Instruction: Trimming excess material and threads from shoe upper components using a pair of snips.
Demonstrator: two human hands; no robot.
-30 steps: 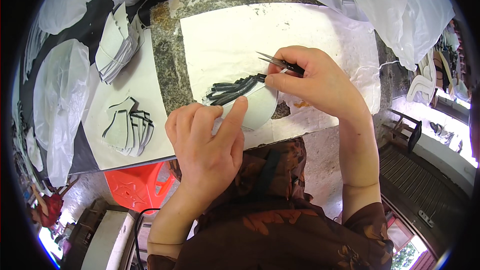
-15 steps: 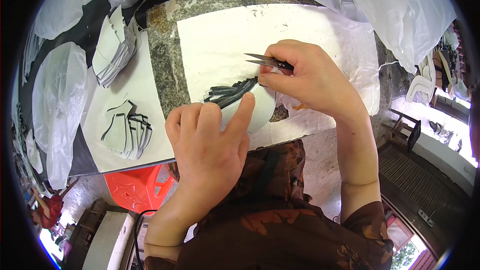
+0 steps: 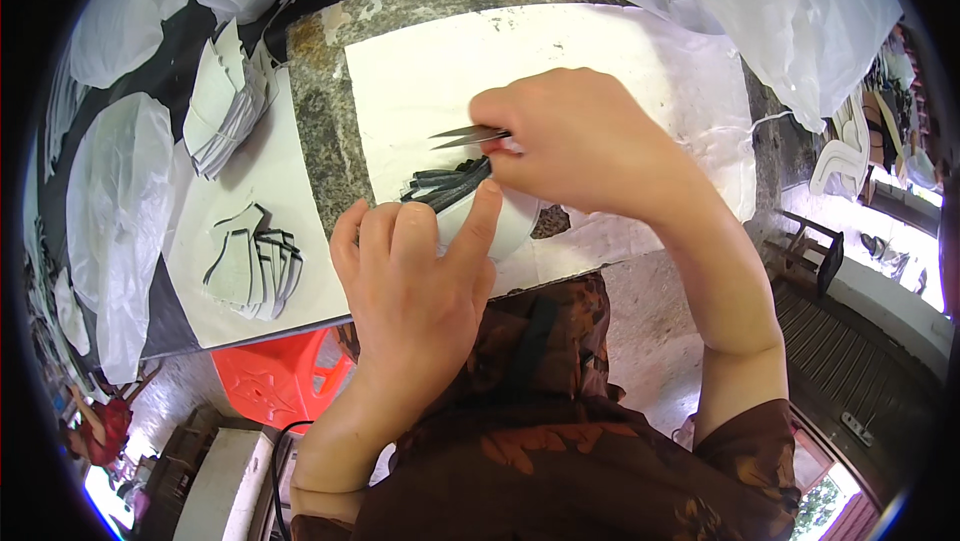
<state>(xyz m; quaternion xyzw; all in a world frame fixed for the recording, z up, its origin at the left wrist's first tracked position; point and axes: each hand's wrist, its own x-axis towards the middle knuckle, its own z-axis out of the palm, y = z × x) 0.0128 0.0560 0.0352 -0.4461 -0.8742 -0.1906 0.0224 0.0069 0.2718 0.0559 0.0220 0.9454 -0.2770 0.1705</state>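
Small pointed scissors (image 3: 466,136) are gripped in my right hand (image 3: 575,146), blades pointing left over the white sheet. Under the right fingertips lies the upper end of the black edging on a white curved piece (image 3: 514,219). Black folded strips (image 3: 438,187) overlap along that piece's far edge. My left hand (image 3: 408,291) rests with fingers spread on the near side of the piece, its index fingertip beside the black edging. The hands partly hide the piece, and the right fist covers the scissors' handles.
A white sheet (image 3: 420,71) lies on a speckled stone slab (image 3: 325,126). To the left are fanned white pieces with black edges (image 3: 255,266) and a tied bundle of white pieces (image 3: 225,111). Plastic bags (image 3: 120,221) surround the work surface. A red stool (image 3: 270,381) stands below.
My right hand and the scissors have moved left and slightly down, over the black edging. The blades now look closer together. My left hand has barely moved.
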